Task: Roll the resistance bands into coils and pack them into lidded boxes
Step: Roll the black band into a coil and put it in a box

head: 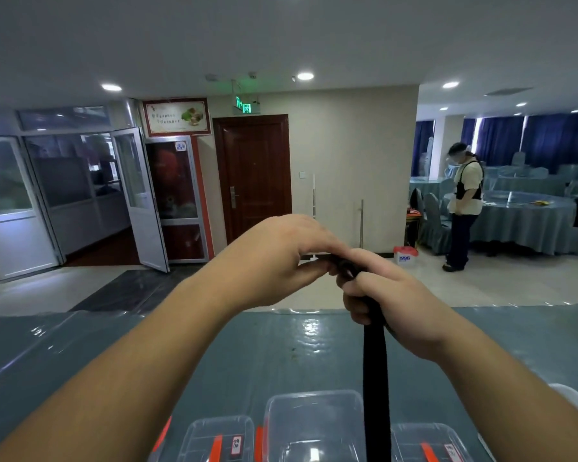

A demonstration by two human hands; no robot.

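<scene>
Black resistance band [376, 378], small started coil pinched in curled left hand [281, 261] fingertips and gripped by closed right hand [387, 295], raised above tabletop [247, 355] far edge, tail hanging toward clear boxes [314, 425] at near edge.

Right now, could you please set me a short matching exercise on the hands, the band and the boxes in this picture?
Things:
1. left hand
2. right hand
3. black resistance band
4. middle clear box

States:
A. hangs straight down in front of the boxes
B. pinches the small coil from the left
C. stands on the table, nothing visible inside
D. grips the strap just below the coil

Pairs: 1-B, 2-D, 3-A, 4-C
</scene>
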